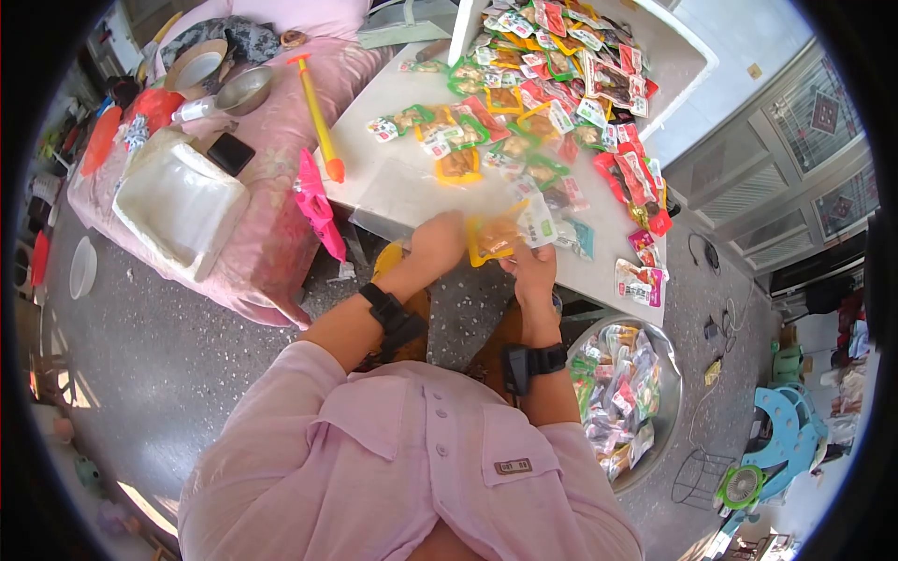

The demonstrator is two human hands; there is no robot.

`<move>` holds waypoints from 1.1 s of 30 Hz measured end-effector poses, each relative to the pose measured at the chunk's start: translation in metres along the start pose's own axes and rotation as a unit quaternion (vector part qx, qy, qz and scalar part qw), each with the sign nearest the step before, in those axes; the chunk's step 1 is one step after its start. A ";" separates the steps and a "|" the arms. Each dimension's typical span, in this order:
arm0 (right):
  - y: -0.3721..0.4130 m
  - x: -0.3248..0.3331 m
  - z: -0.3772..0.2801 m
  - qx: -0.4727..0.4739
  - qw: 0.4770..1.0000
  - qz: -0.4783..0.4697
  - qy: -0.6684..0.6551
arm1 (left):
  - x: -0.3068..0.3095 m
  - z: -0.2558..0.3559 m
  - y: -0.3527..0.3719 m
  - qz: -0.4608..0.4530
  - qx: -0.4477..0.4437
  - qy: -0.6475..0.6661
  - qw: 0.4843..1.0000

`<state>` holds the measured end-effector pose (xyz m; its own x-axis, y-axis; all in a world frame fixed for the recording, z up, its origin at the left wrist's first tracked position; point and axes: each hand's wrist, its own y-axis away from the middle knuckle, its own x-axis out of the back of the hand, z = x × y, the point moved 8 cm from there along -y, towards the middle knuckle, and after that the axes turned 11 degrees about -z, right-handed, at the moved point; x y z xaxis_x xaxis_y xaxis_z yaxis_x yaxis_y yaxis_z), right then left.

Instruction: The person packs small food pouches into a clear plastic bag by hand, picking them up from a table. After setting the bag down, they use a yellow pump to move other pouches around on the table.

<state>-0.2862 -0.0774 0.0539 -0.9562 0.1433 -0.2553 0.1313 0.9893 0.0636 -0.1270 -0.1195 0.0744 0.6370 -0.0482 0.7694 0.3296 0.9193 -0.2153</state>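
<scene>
White tabletop [374,178], right fingers [544,255] around a yellow-edged packet [496,234], left hand's [438,247] grip unclear.

Over the white table [393,178], our right hand [534,280] held a yellow-edged packet [496,236], our left hand [438,245] just beside it at nine o'clock. We saw heaped packets [561,79] at one o'clock, a metal basin [671,383] full of smaller-looking packets [617,397] at four, and a yellow stick [318,117] at eleven.

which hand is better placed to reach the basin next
Likely the right hand: it grips the yellow packet and is nearer the basin, which stands on that side; the left hand is farther across.
</scene>
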 end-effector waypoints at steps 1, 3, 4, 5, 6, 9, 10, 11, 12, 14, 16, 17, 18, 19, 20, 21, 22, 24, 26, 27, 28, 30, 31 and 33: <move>0.000 -0.001 -0.002 0.000 1.000 0.003 0.011 | 0.000 0.000 0.000 -0.002 -0.003 -0.010 1.000; 0.000 -0.004 -0.002 0.004 0.999 0.017 -0.034 | 0.000 0.003 -0.001 -0.006 -0.011 -0.028 1.000; -0.002 -0.006 -0.001 0.007 0.998 0.024 -0.057 | 0.000 0.005 -0.001 -0.008 -0.017 -0.027 0.999; -0.004 -0.011 0.003 0.011 0.995 0.019 -0.097 | 0.001 0.008 0.000 -0.009 -0.025 -0.027 0.999; -0.008 -0.016 0.010 0.015 0.990 0.014 -0.136 | 0.001 0.011 0.000 -0.011 -0.032 -0.026 0.999; -0.015 -0.041 0.032 -0.012 0.982 -0.015 -0.190 | 0.007 0.019 0.001 -0.001 -0.046 -0.012 0.999; -0.017 -0.047 0.040 -0.028 0.980 -0.028 -0.197 | 0.007 0.018 0.001 -0.001 -0.043 -0.008 0.999; -0.019 -0.052 0.050 -0.061 0.979 -0.061 -0.185 | 0.007 0.015 0.000 0.000 -0.040 -0.005 0.999; -0.017 -0.053 0.048 -0.086 0.979 -0.071 -0.172 | 0.008 0.012 0.000 0.002 -0.036 -0.002 0.999; -0.012 -0.048 0.036 -0.136 0.976 -0.092 -0.145 | 0.013 0.012 0.003 -0.004 -0.061 0.001 0.998; -0.016 -0.024 0.034 -0.146 0.982 -0.068 -0.096 | 0.015 0.013 0.005 -0.012 -0.068 -0.003 0.998; -0.022 -0.009 0.042 -0.160 0.982 -0.076 -0.065 | 0.016 0.014 0.006 -0.019 -0.064 -0.011 0.998; -0.022 -0.007 0.041 -0.174 0.980 -0.085 -0.034 | 0.016 0.014 0.006 -0.025 -0.061 -0.018 0.998; -0.020 -0.008 0.039 -0.174 0.980 -0.092 -0.010 | 0.014 0.014 0.006 -0.016 -0.072 -0.016 0.997; -0.019 -0.014 0.039 -0.165 0.981 -0.087 -0.055 | 0.010 0.012 0.006 -0.007 -0.084 -0.015 0.996; -0.017 -0.022 0.040 -0.154 0.980 -0.082 -0.100 | 0.008 0.013 0.006 0.002 -0.097 -0.013 0.995; -0.017 -0.030 0.040 -0.142 0.976 -0.077 -0.144 | 0.009 0.015 0.005 0.004 -0.098 -0.014 0.995; -0.019 -0.045 0.044 -0.124 0.976 -0.068 -0.166 | 0.012 0.021 0.004 0.009 -0.101 -0.018 0.995; -0.021 -0.052 0.043 -0.132 0.984 -0.088 -0.080 | 0.017 0.021 0.005 0.008 -0.091 -0.042 0.995; -0.021 -0.057 0.040 -0.146 0.983 -0.111 0.019 | 0.018 0.020 0.006 0.006 -0.086 -0.055 0.995; -0.022 -0.061 0.039 -0.158 0.972 -0.132 0.118 | 0.016 0.016 0.006 -0.007 -0.075 -0.058 0.995; -0.024 -0.064 0.043 -0.175 0.960 -0.165 0.146 | 0.009 0.008 0.003 -0.033 -0.055 -0.063 0.996; -0.025 -0.065 0.045 -0.184 0.952 -0.182 0.162 | 0.008 0.007 0.004 -0.030 -0.057 -0.064 0.996; -0.023 -0.067 0.044 -0.223 0.941 -0.199 0.160 | 0.008 0.007 0.005 -0.024 -0.060 -0.065 0.996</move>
<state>-0.2141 -0.1088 0.0268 -0.9455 -0.3225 -0.0454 -0.3087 0.8430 0.4404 -0.1249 -0.1132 0.0836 0.5247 -0.0323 0.8507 0.4436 0.8633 -0.2408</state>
